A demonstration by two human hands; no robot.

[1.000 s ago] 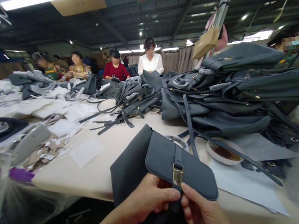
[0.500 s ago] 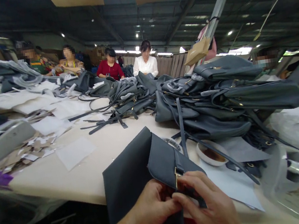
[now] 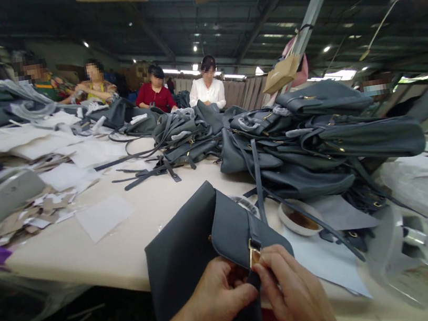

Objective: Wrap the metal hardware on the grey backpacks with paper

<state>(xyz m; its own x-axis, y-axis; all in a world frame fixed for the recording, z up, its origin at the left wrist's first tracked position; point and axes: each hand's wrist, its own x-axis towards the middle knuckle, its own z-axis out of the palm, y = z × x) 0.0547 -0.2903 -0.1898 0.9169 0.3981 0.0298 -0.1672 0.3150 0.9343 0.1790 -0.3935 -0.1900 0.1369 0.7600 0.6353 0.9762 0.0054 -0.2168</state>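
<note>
A dark blue-grey handbag (image 3: 187, 254) stands tilted in front of me at the table's edge, its short flap (image 3: 231, 227) folded over the front. On the flap sits a gold-coloured buckle (image 3: 254, 254) with a strap end (image 3: 253, 278) just below it. My left hand (image 3: 220, 292) reaches in under the flap, thumb and fingers closed on the strap. With thumb and forefinger pinched, my right hand (image 3: 291, 288) grips at the buckle's right side. The left fingertips are partly hidden beneath the flap.
Beyond the bag lies a heap of similar bags (image 3: 294, 138). A white bowl (image 3: 299, 218) of brown liquid and a tape dispenser (image 3: 402, 256) stand to the right. Paper sheets (image 3: 105, 218) and scraps lie left, near another dispenser (image 3: 2, 198). Several people (image 3: 206, 90) sit across the table.
My right fingers have shifted up and closed in a pinch beside the buckle, which shows more fully. My left hand keeps its place under the flap.
</note>
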